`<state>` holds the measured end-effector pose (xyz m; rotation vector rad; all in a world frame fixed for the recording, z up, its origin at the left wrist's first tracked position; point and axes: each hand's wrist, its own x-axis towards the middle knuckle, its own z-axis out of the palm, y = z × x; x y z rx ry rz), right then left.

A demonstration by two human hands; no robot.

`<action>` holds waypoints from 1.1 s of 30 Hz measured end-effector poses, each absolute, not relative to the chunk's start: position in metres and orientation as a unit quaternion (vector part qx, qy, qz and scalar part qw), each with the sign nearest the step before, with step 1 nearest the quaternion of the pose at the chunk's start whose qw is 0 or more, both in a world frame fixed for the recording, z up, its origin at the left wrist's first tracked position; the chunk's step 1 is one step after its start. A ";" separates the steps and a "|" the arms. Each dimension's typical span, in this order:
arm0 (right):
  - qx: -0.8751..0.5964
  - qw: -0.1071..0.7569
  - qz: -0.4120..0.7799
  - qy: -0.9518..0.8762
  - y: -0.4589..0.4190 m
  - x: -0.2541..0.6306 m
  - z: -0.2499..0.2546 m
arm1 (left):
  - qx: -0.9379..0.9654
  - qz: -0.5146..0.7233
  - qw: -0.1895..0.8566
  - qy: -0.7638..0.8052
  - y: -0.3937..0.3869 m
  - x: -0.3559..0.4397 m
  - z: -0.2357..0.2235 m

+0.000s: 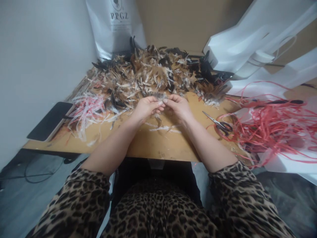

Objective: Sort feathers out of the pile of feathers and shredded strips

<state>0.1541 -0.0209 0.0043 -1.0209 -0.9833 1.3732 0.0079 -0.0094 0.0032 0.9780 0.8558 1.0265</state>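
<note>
My left hand (148, 107) and my right hand (177, 107) meet over the front of the table, thumbs and fingertips pinched together. Between them is a small greyish, fluffy feather (160, 96), partly hidden by the fingers. Just below the hands a small brown feather (158, 119) shows; whether it hangs or lies on the table I cannot tell. Thin white strips (165, 129) lie beneath my wrists. Right behind my hands rises a big heap of brown, white and black feathers (153, 74).
Scissors (218, 123) lie right of my right forearm, beside a tangle of red plastic strings (277, 129). On the left are a phone (51, 120) and pink-white strips (88, 110). A white printed bag (117, 33) stands behind the heap. The brown tabletop (158, 148) ends near my lap.
</note>
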 end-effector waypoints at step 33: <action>-0.521 0.420 0.376 -0.640 -0.021 0.196 0.032 | 0.484 0.466 0.619 0.406 -0.009 0.006 0.004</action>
